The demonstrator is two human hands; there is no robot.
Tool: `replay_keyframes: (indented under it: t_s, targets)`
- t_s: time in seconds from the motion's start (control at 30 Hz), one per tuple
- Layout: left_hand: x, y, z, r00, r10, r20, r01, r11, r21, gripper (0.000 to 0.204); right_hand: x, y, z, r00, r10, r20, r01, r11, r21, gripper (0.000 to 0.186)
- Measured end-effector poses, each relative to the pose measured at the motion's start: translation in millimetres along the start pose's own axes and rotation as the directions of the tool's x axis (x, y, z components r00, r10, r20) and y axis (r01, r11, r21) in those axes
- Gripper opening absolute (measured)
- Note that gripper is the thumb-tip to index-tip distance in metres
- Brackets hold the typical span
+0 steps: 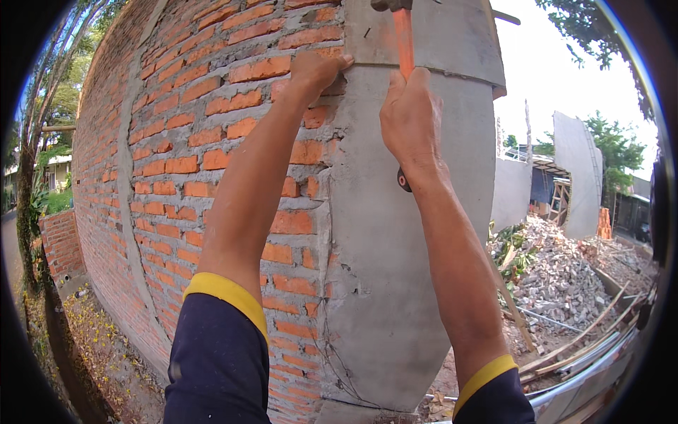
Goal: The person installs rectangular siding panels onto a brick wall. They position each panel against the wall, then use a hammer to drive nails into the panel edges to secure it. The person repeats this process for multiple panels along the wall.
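My right hand [412, 120] grips an orange-handled hammer [401, 46] raised upright against the view of a grey plastered column [409, 268]; the dark metal head is at the top edge. My left hand [318, 73] is up at the seam where the red brick wall [176, 191] meets the plaster, fingers curled, thumb beside a horizontal ledge in the plaster; what its fingertips hold, if anything, is hidden. A small dark mark or object [367, 32] shows on the plaster above, too small to tell.
A rubble heap [558, 275], long boards and pipes [586, 346], and a standing grey wall panel [572, 169] are at right. A tree trunk [30, 233], low brick wall [60, 247] and leaf-strewn ground [85, 353] are at left.
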State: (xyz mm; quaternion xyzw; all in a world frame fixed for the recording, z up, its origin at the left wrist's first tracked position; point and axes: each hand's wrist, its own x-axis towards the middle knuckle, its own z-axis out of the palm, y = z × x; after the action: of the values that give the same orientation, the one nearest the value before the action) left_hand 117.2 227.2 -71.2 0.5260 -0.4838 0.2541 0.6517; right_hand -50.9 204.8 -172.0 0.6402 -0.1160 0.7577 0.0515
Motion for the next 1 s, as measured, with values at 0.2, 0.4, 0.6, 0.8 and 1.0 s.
replay_keyframes:
  t_s: [0.2, 0.4, 0.6, 0.8, 1.0]
  targets:
    - [-5, -2, -4, 0.999, 0.009, 0.054, -0.008, 1.0, -0.01, 0.055, -10, 2, -8, 0.833, -0.102, -0.544, 0.227, 0.959, 0.169, 0.025]
    - [-3, 1, -4, 0.998, 0.042, 0.039, -0.045, 0.997, 0.065, 0.051, -4, -10, 7, 0.997, 0.074, -0.025, -0.076, 0.992, -0.105, 0.023]
    - [0, -7, 0, 0.996, 0.078, 0.04, -0.076, 0.996, -0.046, 0.056, -18, -12, -2, 0.723, -0.091, -0.685, 0.289, 0.94, 0.179, 0.026]
    - [-3, 3, -6, 0.996, -0.018, 0.093, 0.015, 0.999, 0.036, 0.056, -7, -21, 24, 0.986, 0.138, -0.097, -0.154, 0.97, -0.188, 0.023]
    - [-3, -1, -4, 0.997, 0.044, 0.062, -0.045, 0.999, 0.02, 0.061, -14, -13, -4, 0.785, -0.067, -0.615, 0.145, 0.986, 0.078, 0.028]
